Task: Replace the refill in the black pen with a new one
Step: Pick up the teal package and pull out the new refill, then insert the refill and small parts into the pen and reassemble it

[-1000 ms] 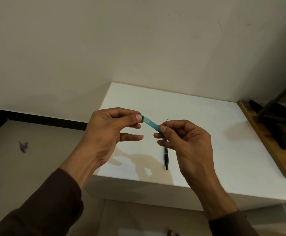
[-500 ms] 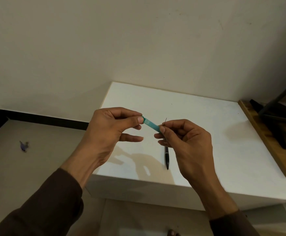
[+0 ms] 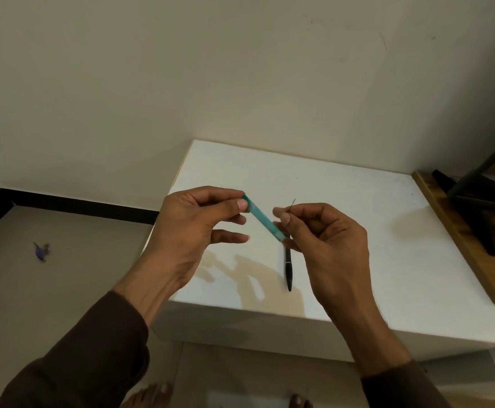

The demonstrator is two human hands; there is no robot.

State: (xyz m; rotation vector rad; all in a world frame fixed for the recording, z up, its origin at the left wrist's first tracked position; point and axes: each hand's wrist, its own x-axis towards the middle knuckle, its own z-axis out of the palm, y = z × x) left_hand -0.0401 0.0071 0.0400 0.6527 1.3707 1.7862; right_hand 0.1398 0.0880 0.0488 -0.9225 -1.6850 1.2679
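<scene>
Left hand: raised above the near left part of the table; thumb and forefinger pinch the upper end of the teal tube; remaining fingers loosely extended below.
Teal tube: slim, translucent; slopes from the left fingertips down and right toward the right hand; held clear of the table surface; lower end sits against the right hand's fingers.
Right hand: raised above the table, just right of the tube; thumb and forefinger pressed together on a thin dark refill; other fingers curled in.
Thin dark refill: only its upper tip shows, sticking up and slightly right above the fingertips; the rest is hidden by the hand.
Black pen: lies flat on the table beneath the hands, pointed tip toward the near edge; upper end hidden behind the right fingers; touched by neither hand.
Table: white top, set against the wall.
Wooden board: at the table's right side, carrying a black stand.
Sleeves: dark, covering both forearms.
Floor: a small purple scrap lies well left of the table.
</scene>
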